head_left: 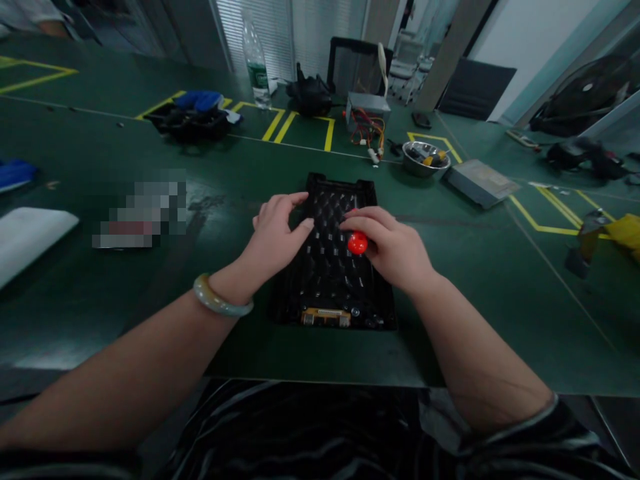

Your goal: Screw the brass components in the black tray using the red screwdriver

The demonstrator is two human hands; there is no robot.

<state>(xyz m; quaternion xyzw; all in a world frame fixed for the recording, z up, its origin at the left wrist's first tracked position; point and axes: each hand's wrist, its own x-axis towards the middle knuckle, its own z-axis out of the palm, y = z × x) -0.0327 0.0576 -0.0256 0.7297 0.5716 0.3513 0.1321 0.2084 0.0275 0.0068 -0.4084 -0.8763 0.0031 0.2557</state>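
Observation:
A black rectangular case (327,267) with a patterned inner surface lies in front of me. At its near edge sit a small circuit board (326,317) with metal connectors and what look like screw heads. My right hand (393,243) curls over the right side of the case, fingers closed around a red-handled screwdriver (357,243). Only the rounded red end of the handle shows plainly; its shaft and tip are hidden. Thumb and forefinger apart, my left hand (280,230) rests at the case's left edge, holding nothing.
Beyond the case are a metal bowl (426,159) of small parts, a flat metal box (481,183) and a power supply (369,112) with loose wires. A plastic bottle (257,73) and black tray (187,122) stand farther back. A white slab (33,240) lies left.

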